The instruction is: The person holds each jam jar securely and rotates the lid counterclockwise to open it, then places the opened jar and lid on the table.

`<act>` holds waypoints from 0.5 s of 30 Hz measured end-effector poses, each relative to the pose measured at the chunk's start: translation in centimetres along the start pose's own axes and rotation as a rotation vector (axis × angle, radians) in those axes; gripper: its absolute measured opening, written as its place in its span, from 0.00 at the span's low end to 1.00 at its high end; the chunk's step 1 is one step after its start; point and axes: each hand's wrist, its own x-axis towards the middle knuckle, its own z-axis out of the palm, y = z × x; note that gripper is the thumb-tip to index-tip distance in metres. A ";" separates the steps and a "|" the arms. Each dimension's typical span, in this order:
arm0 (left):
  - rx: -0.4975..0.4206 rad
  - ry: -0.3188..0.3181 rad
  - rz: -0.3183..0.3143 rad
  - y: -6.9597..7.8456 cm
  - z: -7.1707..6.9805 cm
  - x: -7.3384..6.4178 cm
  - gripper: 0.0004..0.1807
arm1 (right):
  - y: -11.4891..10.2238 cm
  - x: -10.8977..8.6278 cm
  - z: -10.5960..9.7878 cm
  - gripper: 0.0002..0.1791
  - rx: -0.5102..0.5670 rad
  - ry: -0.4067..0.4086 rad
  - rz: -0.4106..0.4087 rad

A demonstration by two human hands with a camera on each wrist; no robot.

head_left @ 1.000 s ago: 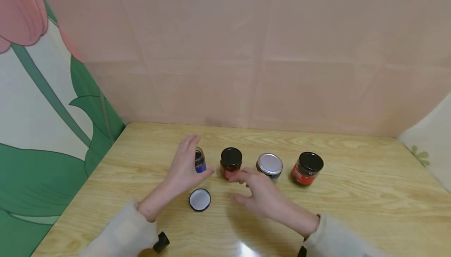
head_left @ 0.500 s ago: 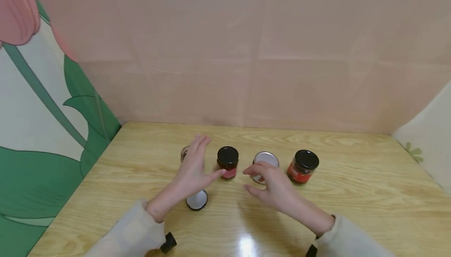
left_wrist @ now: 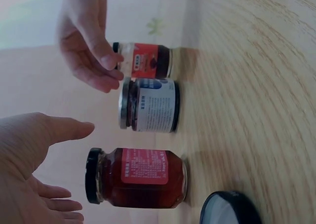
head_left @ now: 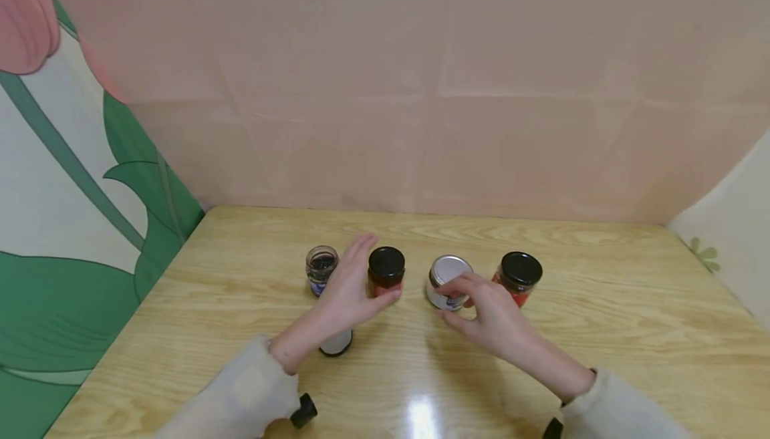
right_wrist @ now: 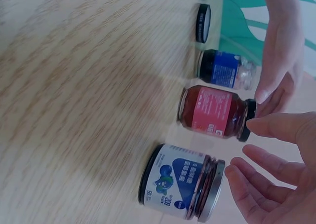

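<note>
My left hand (head_left: 344, 300) hovers with fingers stretched beside a dark red jar (left_wrist: 143, 178) with a black lid and pink-red label. Thumb and fingers stand either side of its lid; in the left wrist view a gap shows between them. My right hand (head_left: 498, 319), fingers loosely bent and holding nothing, is at the silver-lidded jar (right_wrist: 182, 182) with a white and blue blueberry label. Whether its fingertips touch that lid I cannot tell. Left of my left hand stands a lidless jar (head_left: 321, 269) with a blue label. Its black-rimmed lid (head_left: 335, 343) lies inside up, partly behind my wrist.
Another black-lidded jar (head_left: 521, 272) with a red label stands at the right end of the row, partly behind my right hand. The wood-grain table (head_left: 631, 332) ends at a pink cloth backdrop (head_left: 385, 91), with a printed flower sheet (head_left: 72, 292) on the left.
My left hand has moved right, from the lidless jar to the dark red jar. My right hand has shifted right, from near the dark red jar to the silver-lidded one.
</note>
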 end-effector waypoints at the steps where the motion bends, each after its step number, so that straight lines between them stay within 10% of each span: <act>1: -0.012 0.004 -0.007 0.0 0.2 0.1 0.47 | 0.1 -0.1 -0.1 0.13 0.001 -0.002 0.008; 15: -0.195 0.051 -0.163 -1.0 2.8 1.0 0.45 | 0.5 -0.6 -0.3 0.13 0.028 0.001 0.035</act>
